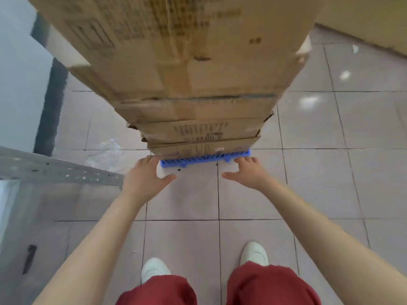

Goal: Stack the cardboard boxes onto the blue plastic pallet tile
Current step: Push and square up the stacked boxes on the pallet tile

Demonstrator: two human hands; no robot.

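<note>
A tall stack of several brown cardboard boxes (193, 84) rises toward me from the blue plastic pallet tile (204, 160), whose slotted front edge shows under the lowest box. My left hand (149, 172) reaches down near the tile's left front corner, fingers spread, thumb out to the right. My right hand (246, 170) is low near the tile's right front corner, fingers spread as well. Neither hand holds anything. Whether the fingertips touch the tile or the bottom box cannot be made out.
The floor is glossy grey tile (330, 172). A perforated grey metal shelf rail (59, 170) juts in from the left. Crumpled clear plastic (108, 150) lies left of the stack. My white shoes (154, 269) and red trousers are below. A yellow wall (363, 18) stands at the back right.
</note>
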